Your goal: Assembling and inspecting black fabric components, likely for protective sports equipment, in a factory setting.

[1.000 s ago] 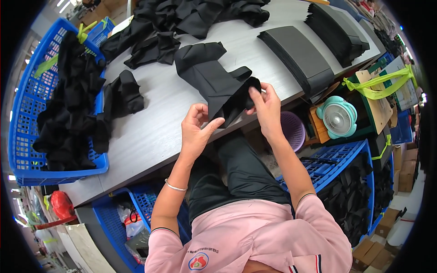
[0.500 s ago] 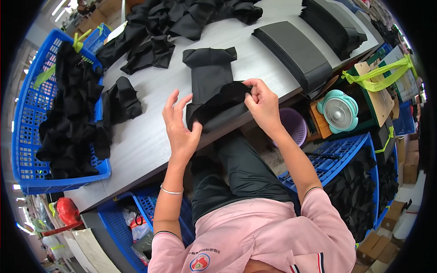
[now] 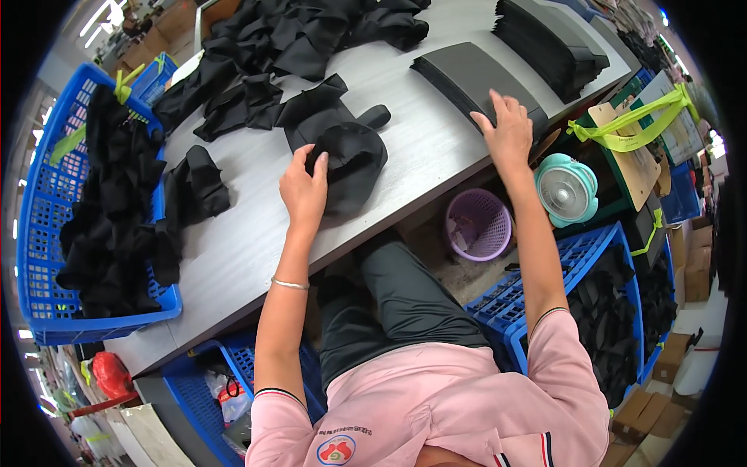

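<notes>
A black fabric piece (image 3: 354,167) lies partly folded over on the grey table, one narrow end curling up at its right. My left hand (image 3: 303,191) grips its left side between thumb and fingers. Off to the right, my right hand (image 3: 510,132) is over the near end of a stack of dark grey fabric panels (image 3: 471,70), thumb and fingers apart. It seems to touch the top panel, though the contact is hard to make out, and nothing is held in it.
A second panel stack (image 3: 552,47) stands farther right. Loose black pieces (image 3: 303,35) are heaped at the back. At left, a blue basket (image 3: 47,226) overflows with black fabric. Beyond the table's near edge are a purple bin (image 3: 455,241), a teal fan (image 3: 566,189) and another blue basket (image 3: 510,311).
My right hand has let go of the fabric piece and moved right to the panel stack. The piece has shifted and turned on the table, and my left hand has closed on it.
</notes>
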Demonstrator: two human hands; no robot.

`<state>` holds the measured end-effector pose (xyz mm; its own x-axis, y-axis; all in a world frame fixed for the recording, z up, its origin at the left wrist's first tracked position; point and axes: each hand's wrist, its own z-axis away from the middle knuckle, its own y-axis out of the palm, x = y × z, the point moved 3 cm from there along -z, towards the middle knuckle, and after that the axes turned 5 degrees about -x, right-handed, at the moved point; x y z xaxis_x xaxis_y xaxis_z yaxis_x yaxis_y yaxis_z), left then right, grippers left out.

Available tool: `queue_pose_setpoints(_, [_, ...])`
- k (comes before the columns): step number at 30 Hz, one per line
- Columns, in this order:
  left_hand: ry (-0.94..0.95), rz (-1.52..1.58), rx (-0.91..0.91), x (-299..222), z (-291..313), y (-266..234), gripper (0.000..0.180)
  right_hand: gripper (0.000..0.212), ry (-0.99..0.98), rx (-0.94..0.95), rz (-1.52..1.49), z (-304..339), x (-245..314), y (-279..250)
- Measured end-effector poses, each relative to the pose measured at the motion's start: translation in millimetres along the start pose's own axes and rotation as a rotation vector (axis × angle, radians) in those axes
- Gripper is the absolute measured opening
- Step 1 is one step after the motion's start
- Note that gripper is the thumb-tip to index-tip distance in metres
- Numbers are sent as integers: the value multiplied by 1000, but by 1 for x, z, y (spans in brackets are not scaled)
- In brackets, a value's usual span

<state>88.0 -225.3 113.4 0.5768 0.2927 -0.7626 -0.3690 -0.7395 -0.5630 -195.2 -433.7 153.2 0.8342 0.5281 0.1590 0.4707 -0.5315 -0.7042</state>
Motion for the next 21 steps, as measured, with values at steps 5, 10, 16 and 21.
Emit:
queue_pose_setpoints(5, [135,171,-192,-25,38,-20,48,42,179,319,-278,-34,-39,12])
queue_pose_setpoints(10, [230,461,-116,-59,91,-20,39,30,196,243,-347,-36,-53,10])
queue_pose_setpoints(16, [-399,1212,575,-41,159,32,60,14,-297,-25,-116,77,71,-80])
queue_pose_setpoints(21, [-829,1455,946,-41,215,66,89,13,-185,356,-550,179,98,-125])
